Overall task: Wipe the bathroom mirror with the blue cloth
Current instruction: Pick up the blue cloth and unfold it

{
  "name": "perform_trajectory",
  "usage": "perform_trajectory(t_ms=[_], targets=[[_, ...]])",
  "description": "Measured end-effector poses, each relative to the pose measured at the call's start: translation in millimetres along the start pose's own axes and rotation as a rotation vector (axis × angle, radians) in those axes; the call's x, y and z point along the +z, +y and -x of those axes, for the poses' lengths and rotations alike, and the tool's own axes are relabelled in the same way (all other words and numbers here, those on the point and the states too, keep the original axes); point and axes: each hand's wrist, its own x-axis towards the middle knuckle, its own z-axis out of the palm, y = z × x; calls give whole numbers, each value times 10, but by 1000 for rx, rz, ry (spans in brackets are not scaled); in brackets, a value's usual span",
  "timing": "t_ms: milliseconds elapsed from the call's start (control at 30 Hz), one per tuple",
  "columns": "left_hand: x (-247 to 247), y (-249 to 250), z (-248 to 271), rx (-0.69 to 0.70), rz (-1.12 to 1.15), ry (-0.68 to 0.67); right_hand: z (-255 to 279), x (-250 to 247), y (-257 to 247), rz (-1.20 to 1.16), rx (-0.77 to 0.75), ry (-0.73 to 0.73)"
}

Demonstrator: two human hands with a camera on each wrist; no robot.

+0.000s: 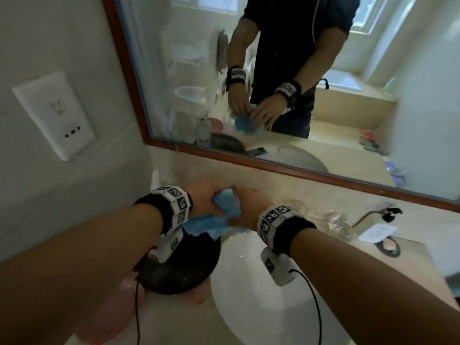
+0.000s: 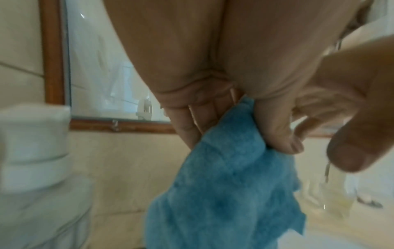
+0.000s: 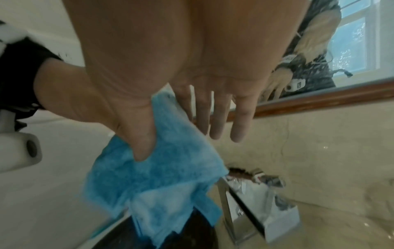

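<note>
The blue cloth (image 1: 224, 210) is bunched between both hands, low over the counter in front of the wood-framed mirror (image 1: 311, 78). My left hand (image 1: 204, 195) grips its left side; in the left wrist view the thumb (image 2: 281, 134) pinches the cloth (image 2: 224, 193) against the fingers. My right hand (image 1: 246, 202) holds the right side; its thumb (image 3: 138, 143) presses the cloth (image 3: 153, 176) while the other fingers (image 3: 215, 121) stay straight. The cloth hangs down, apart from the mirror glass.
A dark bowl (image 1: 184, 265) sits just under the cloth, left of the white sink basin (image 1: 249, 295). A clear glass (image 1: 298, 207), the faucet (image 1: 373, 212) and a white card (image 1: 378, 232) stand along the right. A wall outlet plate (image 1: 54, 115) is on the left.
</note>
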Motion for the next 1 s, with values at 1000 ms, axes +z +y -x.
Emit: perform_trajectory(t_ms=[1000], targets=[[-598,4216,-380,600,-21,409,2997,-2286,2347,-429,152,939]])
